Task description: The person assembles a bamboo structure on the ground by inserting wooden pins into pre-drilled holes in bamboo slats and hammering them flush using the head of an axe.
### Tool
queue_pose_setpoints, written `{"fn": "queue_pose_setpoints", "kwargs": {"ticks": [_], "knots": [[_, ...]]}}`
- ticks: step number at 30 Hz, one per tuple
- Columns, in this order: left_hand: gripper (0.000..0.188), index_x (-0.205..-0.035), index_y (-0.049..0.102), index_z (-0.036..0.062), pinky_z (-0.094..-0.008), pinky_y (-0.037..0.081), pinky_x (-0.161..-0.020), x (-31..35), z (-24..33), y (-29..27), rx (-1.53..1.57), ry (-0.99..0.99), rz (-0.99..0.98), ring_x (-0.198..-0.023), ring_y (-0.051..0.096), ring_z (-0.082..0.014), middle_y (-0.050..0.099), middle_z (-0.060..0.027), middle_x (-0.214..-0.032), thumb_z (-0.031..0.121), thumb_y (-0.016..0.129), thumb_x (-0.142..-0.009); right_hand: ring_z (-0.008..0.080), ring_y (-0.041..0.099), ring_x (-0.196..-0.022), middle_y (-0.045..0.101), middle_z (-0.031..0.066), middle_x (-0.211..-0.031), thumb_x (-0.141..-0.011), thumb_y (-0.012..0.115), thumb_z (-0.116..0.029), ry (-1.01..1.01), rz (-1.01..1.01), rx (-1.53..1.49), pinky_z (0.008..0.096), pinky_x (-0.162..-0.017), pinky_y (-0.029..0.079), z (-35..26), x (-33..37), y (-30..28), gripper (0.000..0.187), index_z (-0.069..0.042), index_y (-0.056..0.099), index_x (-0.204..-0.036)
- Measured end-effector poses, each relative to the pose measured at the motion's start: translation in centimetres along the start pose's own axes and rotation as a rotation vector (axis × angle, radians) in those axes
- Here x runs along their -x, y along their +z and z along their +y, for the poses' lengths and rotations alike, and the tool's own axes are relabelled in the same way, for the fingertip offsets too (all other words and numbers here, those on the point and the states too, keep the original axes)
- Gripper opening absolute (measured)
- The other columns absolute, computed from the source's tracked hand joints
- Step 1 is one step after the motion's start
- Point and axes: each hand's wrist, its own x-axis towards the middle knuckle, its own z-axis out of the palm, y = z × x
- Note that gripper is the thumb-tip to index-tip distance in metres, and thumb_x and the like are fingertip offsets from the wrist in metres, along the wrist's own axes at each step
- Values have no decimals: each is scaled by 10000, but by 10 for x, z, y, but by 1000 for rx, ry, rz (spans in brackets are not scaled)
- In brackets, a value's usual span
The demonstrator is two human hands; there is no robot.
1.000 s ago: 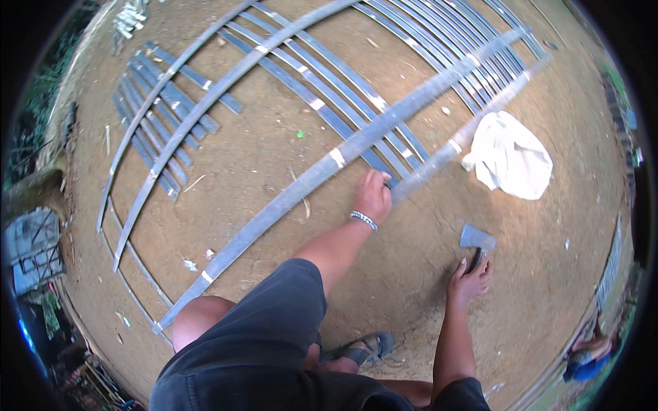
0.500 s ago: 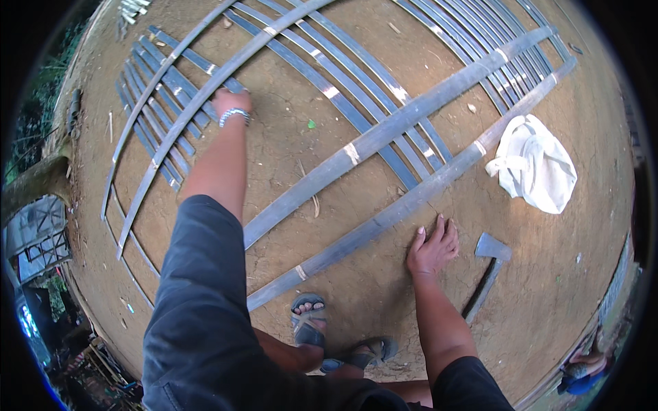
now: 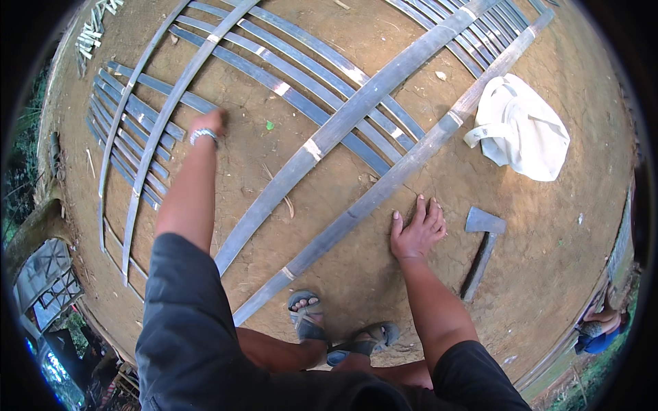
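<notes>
My left hand (image 3: 210,123), with a beaded bracelet at the wrist, is closed on the near end of a dark bamboo slat (image 3: 161,84). That slat crosses two long bamboo strips, the inner one (image 3: 159,127) and the outer one (image 3: 115,129). Beside it several short slats (image 3: 130,140) cross the same strips in a row; my arm is just right of them. My right hand (image 3: 418,231) rests palm down on the bare earth, fingers spread, holding nothing. Just right of it lies a hatchet (image 3: 485,222) with a dark handle.
Two thick bamboo poles, an upper one (image 3: 274,188) and a lower one (image 3: 356,212), run diagonally across longer slats (image 3: 312,106). A white cloth bag (image 3: 524,130) lies at right. Pale offcuts (image 3: 89,38) lie far left. My sandalled feet (image 3: 308,315) are below the poles.
The view has shifted and turned a little. My left hand and the slat in it have moved slightly right relative to the long strips. My right hand stays on the ground.
</notes>
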Motion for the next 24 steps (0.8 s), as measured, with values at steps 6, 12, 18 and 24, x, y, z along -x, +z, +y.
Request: {"fn": "queue_pose_setpoints", "kwargs": {"ticks": [6, 12, 18, 24], "knots": [[455, -864, 659, 27, -297, 539, -515, 144, 24, 64, 436, 56, -224, -601, 669, -152, 706, -112, -787, 451, 823, -843, 356, 281, -1457, 350, 171, -1560, -884, 643, -522, 13, 20, 13, 590, -1170, 161, 8, 0, 2, 749, -135, 453, -1497], [751, -1189, 554, -80, -424, 530, -951, 70, 20, 59, 434, -34, 433, -1069, 670, -381, 659, -307, -1158, 431, 874, -743, 362, 284, -1460, 357, 176, -1560, -890, 636, -520, -3, 16, -10, 592, -1168, 168, 0, 3, 2, 744, -142, 446, -1502], [890, -1290, 462, -129, -447, 471, -1060, 91, 40, 69, 394, -159, 327, -1227, 582, -444, 582, -336, -1303, 393, 886, -707, 361, 286, -1462, 357, 174, -1564, -894, 628, -527, 7, 9, 11, 582, -1171, 176, -2, 1, -2, 736, -145, 453, -1498], [875, -1236, 481, -123, -429, 540, -906, 170, 46, 126, 380, 65, 298, -991, 673, -388, 663, -294, -1097, 406, 920, -694, 345, 292, -1462, 361, 162, -1564, -887, 628, -547, 22, 14, 33, 574, -1175, 176, 6, 0, 0, 746, -153, 458, -1498]]}}
